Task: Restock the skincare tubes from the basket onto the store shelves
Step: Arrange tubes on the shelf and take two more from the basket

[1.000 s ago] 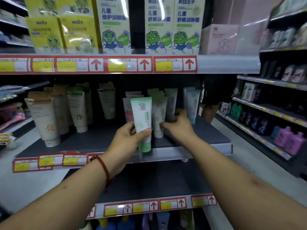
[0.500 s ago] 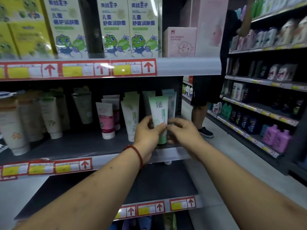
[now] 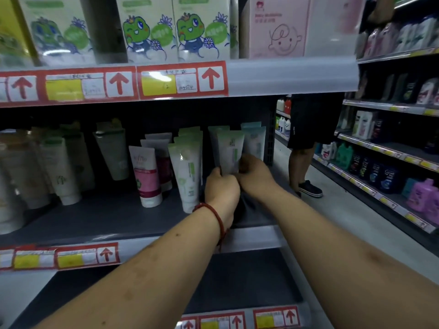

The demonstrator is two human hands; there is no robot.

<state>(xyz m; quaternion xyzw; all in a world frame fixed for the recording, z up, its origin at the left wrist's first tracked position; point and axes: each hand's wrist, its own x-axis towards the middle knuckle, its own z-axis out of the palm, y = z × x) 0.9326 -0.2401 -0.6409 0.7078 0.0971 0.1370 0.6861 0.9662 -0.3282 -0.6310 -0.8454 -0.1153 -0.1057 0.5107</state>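
The left hand (image 3: 222, 186) and right hand (image 3: 255, 173) wrap their fingers around a white-and-green soft plastic tube (image 3: 230, 150), right of the pink-and-white plastic tube (image 3: 147, 176).

Base of tube (image 3: 230, 150) hidden behind left hand (image 3: 222, 186), right hand (image 3: 255, 173); bystander (image 3: 311, 124) above waist hidden by shelf (image 3: 292, 74); far-left tubes (image 3: 28, 167) blurred.

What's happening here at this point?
A person is stocking a store shelf. The left hand and right hand both grip a white-and-green tube, upright near the right end of the dark middle shelf, in front of similar tubes. Its base is hidden behind the hands. A matching tube and a pink tube stand to its left. The basket is not in view.
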